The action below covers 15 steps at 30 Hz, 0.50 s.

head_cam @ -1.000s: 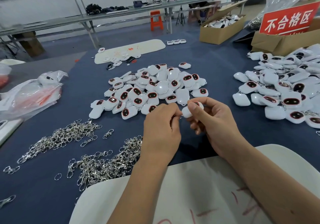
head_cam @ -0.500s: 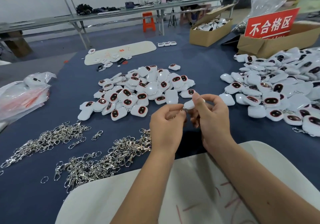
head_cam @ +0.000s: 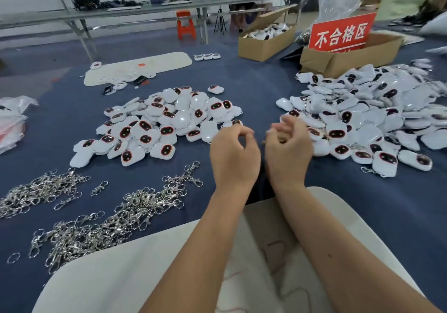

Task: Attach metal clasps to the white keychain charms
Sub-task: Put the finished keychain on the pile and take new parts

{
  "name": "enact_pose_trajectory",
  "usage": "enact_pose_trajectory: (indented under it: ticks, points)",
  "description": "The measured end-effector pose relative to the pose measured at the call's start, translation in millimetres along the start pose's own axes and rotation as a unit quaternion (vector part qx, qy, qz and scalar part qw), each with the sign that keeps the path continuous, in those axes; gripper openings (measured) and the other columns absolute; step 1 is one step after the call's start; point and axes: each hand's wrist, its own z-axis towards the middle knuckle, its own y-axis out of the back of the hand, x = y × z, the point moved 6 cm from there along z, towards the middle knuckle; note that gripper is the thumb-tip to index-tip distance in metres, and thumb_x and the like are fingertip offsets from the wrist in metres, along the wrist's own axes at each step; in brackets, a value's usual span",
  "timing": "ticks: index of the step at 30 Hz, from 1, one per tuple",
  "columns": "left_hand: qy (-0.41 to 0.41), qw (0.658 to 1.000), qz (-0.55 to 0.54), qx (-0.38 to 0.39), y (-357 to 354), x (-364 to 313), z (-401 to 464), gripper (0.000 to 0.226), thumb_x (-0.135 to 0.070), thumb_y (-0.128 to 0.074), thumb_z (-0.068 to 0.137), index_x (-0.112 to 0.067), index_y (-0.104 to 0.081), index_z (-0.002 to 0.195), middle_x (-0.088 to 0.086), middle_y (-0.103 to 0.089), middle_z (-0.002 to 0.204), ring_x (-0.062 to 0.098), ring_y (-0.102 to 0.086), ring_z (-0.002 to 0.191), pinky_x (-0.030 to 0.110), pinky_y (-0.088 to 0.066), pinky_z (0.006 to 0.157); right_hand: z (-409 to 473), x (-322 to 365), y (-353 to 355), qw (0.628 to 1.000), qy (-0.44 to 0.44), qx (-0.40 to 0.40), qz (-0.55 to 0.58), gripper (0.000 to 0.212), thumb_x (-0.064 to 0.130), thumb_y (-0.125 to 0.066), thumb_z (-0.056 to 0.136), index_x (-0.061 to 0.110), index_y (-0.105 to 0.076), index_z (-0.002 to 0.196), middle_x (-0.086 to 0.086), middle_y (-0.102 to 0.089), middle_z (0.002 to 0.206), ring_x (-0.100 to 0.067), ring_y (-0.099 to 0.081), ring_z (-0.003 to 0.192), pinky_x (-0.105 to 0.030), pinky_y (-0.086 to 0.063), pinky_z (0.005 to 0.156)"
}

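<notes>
Hands raised side by side above the near middle of the desk (head_cam: 242,75), close together but not touching. The left hand (head_cam: 233,153) has its fingers loosely curled with thumb and forefinger drawn toward each other; nothing can be made out between them. The right hand (head_cam: 287,148) is blurred, fingers bent; whether it holds a charm cannot be told. Plain white charms (head_cam: 154,124) lie heaped at the desk's centre, just beyond the left hand. A second heap of charms (head_cam: 362,119), several showing metal fittings, spreads toward the right edge, its near margin just beside the right hand. Loose metal clasps (head_cam: 116,218) lie in two tangles along the near-left edge, well apart from both hands. A white board (head_cam: 338,206) sits at the near edge under the forearms.

Judged step: between units, one charm apparently finished and released toward the right heap. The next move calls for taking a single clasp free of the tangle and one unfitted charm from the centre heap.
</notes>
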Motion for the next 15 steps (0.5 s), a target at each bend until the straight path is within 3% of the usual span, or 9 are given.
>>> enact_pose_trajectory:
  ticks: [2, 5, 7, 10, 11, 13, 15]
  points:
    - [-0.017, 0.987, 0.158, 0.004, 11, 9, 3, 0.024, -0.012, -0.058, 0.09, -0.016, -0.072, 0.109, 0.0, -0.067, 0.116, 0.022, -0.053, 0.115, 0.034, -0.041, 0.101, -8, 9, -16, 0.99, 0.074, 0.083, -0.083, 0.021, 0.004, -0.064, 0.093, 0.01, -0.069, 0.113, 0.004, -0.071, 0.089, -0.015, -0.07, 0.081, -0.027, -0.056, 0.083]
    - [-0.007, 0.935, 0.35, 0.054, 26, 27, 9, 0.044, -0.019, -0.057, 0.086, -0.016, -0.055, 0.13, 0.007, -0.048, 0.145, 0.032, -0.035, 0.137, 0.04, -0.035, 0.109, -24, 16, -38, 0.95, 0.157, 0.209, -0.17, 0.021, 0.007, -0.063, 0.093, 0.011, -0.074, 0.111, 0.002, -0.075, 0.098, -0.017, -0.068, 0.091, -0.035, -0.053, 0.088]
    - [-0.009, 0.921, 0.378, 0.095, 33, 37, 10, 0.05, -0.02, -0.054, 0.088, -0.011, -0.047, 0.137, 0.009, -0.042, 0.151, 0.032, -0.033, 0.141, 0.041, -0.031, 0.114, -33, 17, -47, 0.92, 0.198, 0.26, -0.217, 0.026, 0.008, -0.063, 0.093, 0.012, -0.074, 0.116, -0.001, -0.076, 0.109, -0.022, -0.065, 0.103, -0.034, -0.048, 0.092]
    - [0.012, 0.95, 0.3, 0.084, 50, 46, 5, 0.049, -0.014, -0.057, 0.091, -0.008, -0.049, 0.139, 0.01, -0.047, 0.146, 0.03, -0.041, 0.135, 0.036, -0.032, 0.113, -46, 23, -57, 0.883, 0.262, 0.307, -0.238, 0.03, 0.01, -0.066, 0.094, 0.011, -0.071, 0.124, -0.007, -0.071, 0.121, -0.029, -0.055, 0.115, -0.033, -0.042, 0.097]
    - [0.019, 0.956, 0.285, 0.066, 57, 48, 4, 0.047, -0.015, -0.06, 0.09, -0.008, -0.052, 0.136, 0.011, -0.05, 0.142, 0.031, -0.043, 0.131, 0.036, -0.034, 0.11, -51, 23, -62, 0.864, 0.282, 0.33, -0.255, 0.036, 0.014, -0.065, 0.096, 0.013, -0.067, 0.132, -0.009, -0.065, 0.133, -0.03, -0.049, 0.125, -0.036, -0.041, 0.105]
    - [0.027, 0.955, 0.294, 0.03, 73, 51, 2, 0.038, -0.023, -0.063, 0.089, -0.011, -0.059, 0.124, 0.011, -0.056, 0.128, 0.032, -0.045, 0.122, 0.037, -0.035, 0.103, -59, 20, -73, 0.818, 0.3, 0.376, -0.315, 0.052, 0.027, -0.059, 0.103, 0.025, -0.047, 0.153, -0.01, -0.034, 0.164, -0.031, -0.024, 0.149, -0.044, -0.034, 0.116]
    - [0.023, 0.943, 0.331, 0.027, 85, 57, 2, 0.032, -0.036, -0.064, 0.087, -0.019, -0.064, 0.114, 0.005, -0.06, 0.115, 0.03, -0.045, 0.113, 0.037, -0.036, 0.098, -64, 12, -81, 0.769, 0.294, 0.424, -0.377, 0.059, 0.038, -0.044, 0.109, 0.037, -0.023, 0.164, -0.005, -0.002, 0.175, -0.026, 0.0, 0.159, -0.048, -0.024, 0.122]
